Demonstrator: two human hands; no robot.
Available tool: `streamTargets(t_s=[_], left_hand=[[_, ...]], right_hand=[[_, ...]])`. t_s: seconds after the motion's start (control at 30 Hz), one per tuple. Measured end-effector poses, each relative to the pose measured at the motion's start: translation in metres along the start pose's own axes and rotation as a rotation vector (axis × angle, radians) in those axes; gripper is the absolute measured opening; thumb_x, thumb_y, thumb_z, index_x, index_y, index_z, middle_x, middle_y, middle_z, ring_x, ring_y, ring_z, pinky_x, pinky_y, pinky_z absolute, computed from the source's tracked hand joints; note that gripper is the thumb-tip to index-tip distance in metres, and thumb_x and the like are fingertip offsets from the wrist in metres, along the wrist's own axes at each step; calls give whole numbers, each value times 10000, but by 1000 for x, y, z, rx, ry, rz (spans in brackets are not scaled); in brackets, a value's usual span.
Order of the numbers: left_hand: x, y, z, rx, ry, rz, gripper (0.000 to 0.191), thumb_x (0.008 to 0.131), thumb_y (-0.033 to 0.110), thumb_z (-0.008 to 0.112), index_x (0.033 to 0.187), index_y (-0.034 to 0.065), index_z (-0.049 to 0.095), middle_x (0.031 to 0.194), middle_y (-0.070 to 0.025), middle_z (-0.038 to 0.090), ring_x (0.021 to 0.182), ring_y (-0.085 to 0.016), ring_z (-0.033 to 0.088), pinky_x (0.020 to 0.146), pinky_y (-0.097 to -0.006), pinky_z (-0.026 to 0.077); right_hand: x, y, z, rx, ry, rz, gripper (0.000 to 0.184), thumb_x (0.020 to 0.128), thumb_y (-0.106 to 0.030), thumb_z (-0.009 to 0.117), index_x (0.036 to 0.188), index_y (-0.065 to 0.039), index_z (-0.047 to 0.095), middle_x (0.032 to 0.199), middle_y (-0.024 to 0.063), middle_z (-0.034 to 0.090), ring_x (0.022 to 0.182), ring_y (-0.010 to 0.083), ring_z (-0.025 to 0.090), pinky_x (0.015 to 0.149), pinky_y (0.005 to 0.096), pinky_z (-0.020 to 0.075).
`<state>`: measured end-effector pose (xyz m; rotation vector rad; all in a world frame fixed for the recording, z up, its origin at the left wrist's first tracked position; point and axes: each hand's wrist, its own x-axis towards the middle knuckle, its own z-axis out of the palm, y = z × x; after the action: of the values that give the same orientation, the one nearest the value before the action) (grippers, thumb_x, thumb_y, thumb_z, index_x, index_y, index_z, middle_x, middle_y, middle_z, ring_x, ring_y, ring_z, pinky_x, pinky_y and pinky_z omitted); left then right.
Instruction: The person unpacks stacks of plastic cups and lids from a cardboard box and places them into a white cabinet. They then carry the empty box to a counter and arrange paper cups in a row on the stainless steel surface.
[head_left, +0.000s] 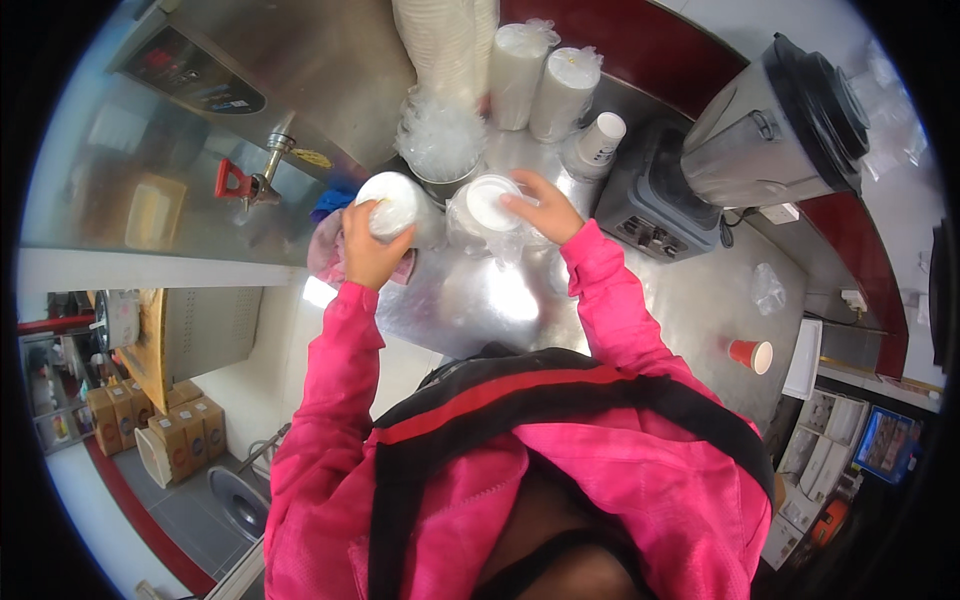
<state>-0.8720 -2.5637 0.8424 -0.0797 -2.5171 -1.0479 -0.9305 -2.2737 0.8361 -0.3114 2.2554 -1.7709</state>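
Note:
My left hand (371, 246) grips a plastic-wrapped stack of white lids or cups (390, 196) near the left edge of the steel counter (480, 304). Just right of it stands a second wrapped stack with a white disc-like lid (493, 202) on top. The thumb and fingers of my right hand (546, 206) pinch that lid at its right side. A pink cloth (326, 247) lies beside my left hand. Behind both stacks, a crumpled clear plastic bag (441, 135) covers the end of tall nested white containers (442, 45). The lower parts of both stacks are partly hidden.
A water dispenser tap with a red handle (236, 182) juts out at left. Two wrapped stacks (517, 75) and a white paper cup (602, 135) stand behind. At right are a blender (765, 135), a red paper cup (750, 355) lying on its side and a plastic scrap (768, 289).

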Motion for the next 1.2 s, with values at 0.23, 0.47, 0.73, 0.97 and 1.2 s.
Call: streamTargets(t_s=[0.23,0.47,0.73,0.97,1.2], left_hand=[[-42,38,-98,29,259,-136,583,670,136,790,1137,4,467,1059,-124,511,1004,-245,508,891,-347,401],[-16,160,-257,359,420,231,586,764,84,702,1273,-39,438,1223,-182,517,1055,-258,555,880,-355,468],[123,237,-181,-215,15,256,267,791,100,683,985,-78,636,1026,-151,654,862,-208,646,765,-271,496],[190,209,20,-17,-181,428,775,652,404,775,1186,-44,438,1088,-227,511,1047,-353,528,886,-394,439],[180,115,131,178,-305,272,706,680,360,759,1137,-46,406,1106,-261,453,1013,-407,521,856,-419,448]], right_hand=[[-5,-10,12,-189,98,-67,731,761,-386,710,1299,13,419,1293,225,427,1222,319,419,1002,375,358],[-37,-29,-16,93,269,-73,446,825,-224,666,1200,-23,531,1193,123,552,1106,235,535,829,301,481],[-76,-39,-45,111,378,-96,326,829,-158,654,1112,-11,589,1070,88,615,926,161,600,752,280,500],[-78,6,-53,-136,395,25,332,808,-160,653,1092,0,591,1061,128,616,903,201,618,767,294,491],[-9,57,-37,-223,267,36,415,777,-215,670,1133,-27,569,1009,136,643,864,241,641,776,329,500]])
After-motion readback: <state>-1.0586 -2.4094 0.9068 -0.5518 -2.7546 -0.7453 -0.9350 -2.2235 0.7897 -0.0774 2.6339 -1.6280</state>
